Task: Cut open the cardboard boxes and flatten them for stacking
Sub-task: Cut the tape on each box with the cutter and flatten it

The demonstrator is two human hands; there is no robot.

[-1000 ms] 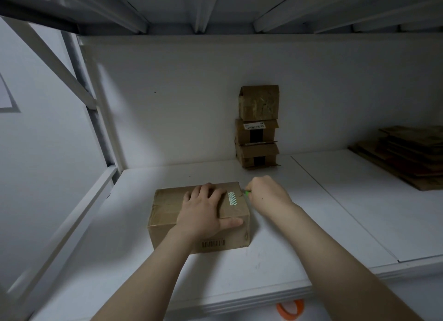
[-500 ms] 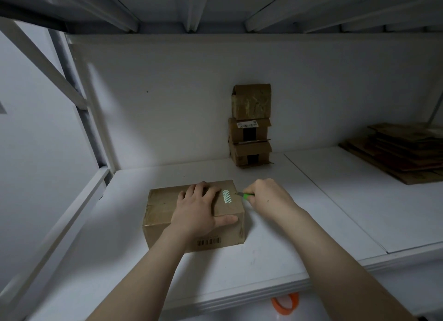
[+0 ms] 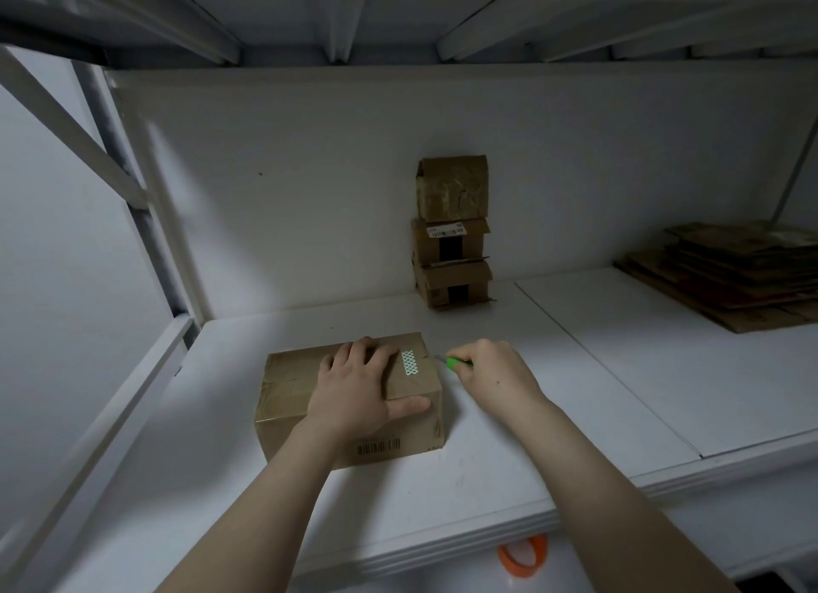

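A taped-shut cardboard box sits near the front edge of the white shelf. Three small boxes are stacked at its back edge, and flattened cardboard lies in its back right corner. The left hand presses flat on the box top, fingers straight. The right hand curls its fingers round a green cutter, blade tip at the box's right top edge.

The picture is dim and grey-blue, with soft light reaching the shelf from the front, so the back wall fades darker toward the right and the beams overhead are murky. The box throws a faint shadow to its right. Straight lines bow near the edges, and the corners look soft.
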